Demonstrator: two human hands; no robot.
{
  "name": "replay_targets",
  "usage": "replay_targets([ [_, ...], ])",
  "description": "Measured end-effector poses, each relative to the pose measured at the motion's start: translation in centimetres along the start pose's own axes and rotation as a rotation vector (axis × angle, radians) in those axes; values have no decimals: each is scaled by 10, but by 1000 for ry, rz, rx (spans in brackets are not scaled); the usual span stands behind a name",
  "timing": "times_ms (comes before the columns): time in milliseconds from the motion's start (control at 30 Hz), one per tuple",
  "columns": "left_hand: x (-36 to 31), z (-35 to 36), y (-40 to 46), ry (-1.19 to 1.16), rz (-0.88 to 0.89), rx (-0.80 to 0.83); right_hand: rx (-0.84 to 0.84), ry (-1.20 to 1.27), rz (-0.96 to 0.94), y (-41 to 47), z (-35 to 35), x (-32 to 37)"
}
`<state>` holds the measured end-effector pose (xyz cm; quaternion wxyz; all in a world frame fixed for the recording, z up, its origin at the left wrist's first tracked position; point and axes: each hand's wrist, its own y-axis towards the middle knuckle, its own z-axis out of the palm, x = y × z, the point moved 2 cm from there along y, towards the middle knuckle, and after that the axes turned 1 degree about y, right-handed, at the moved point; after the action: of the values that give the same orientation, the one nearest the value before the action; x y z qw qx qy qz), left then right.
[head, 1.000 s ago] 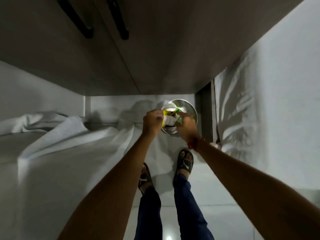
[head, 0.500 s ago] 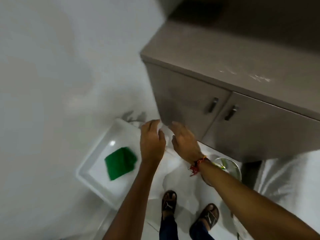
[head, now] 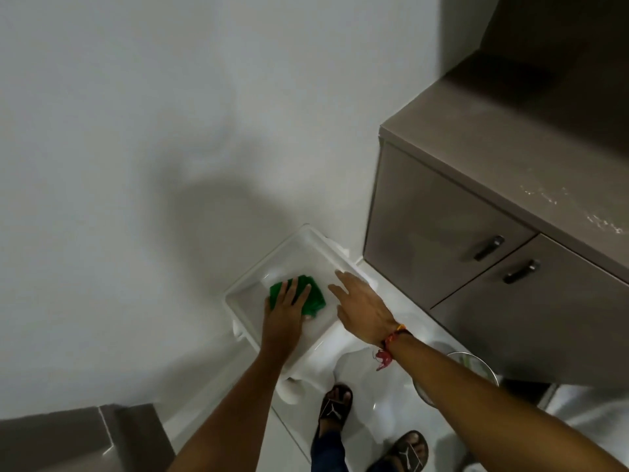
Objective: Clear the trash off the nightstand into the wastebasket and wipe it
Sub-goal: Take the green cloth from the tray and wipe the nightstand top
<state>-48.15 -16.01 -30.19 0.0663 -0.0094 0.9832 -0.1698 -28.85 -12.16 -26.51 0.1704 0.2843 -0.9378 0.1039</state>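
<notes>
The white nightstand stands low against the wall, its top rimmed like a tray. A green cloth lies on that top. My left hand lies flat on the cloth, fingers spread over it. My right hand hovers open over the right part of the top, palm down, holding nothing. A round metal wastebasket sits on the floor at the right, mostly hidden behind my right forearm.
A brown cabinet with two dark handles stands right of the nightstand, its top dusty. The white wall fills the left. A grey surface shows at the bottom left. My sandalled feet stand on the white tiled floor.
One second ago both hands held wrappers over the wastebasket. The view has swung to the nightstand; my left hand has come down onto the green cloth and my right hand has moved over the top.
</notes>
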Motion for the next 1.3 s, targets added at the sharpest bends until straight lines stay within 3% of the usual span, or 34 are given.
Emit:
replay_targets([
  [100, -2, -2, 5, -22, -15, -26, -101, 3, 25, -15, -8, -25],
  [200, -18, -23, 13, -96, -28, -200, -141, -27, 130, -33, -15, -57],
  [367, -136, -48, 31, -130, 323, -406, -106, -12, 372, -78, -18, -110],
  [467, -225, -27, 33, -141, 544, -303, -105, 38, 512, -114, -3, -146],
  [600, -298, 59, 46, -130, 644, -10, -86, 43, 649, -169, 60, -205],
  [733, -310, 171, 77, -51, 620, 91, 78, 44, 784, -226, 187, -264],
  [900, -295, 295, 113, -14, 584, 144, 333, 107, 785, -263, 344, -300],
  [1000, -279, 348, 122, -11, 576, 184, 305, 80, 827, -260, 399, -308],
  [1133, -262, 389, 125, 4, 588, 217, 331, 48, 726, -255, 427, -324],
  [1300, -258, 376, 115, -9, 583, 220, 128, -15, 580, -262, 384, -323],
])
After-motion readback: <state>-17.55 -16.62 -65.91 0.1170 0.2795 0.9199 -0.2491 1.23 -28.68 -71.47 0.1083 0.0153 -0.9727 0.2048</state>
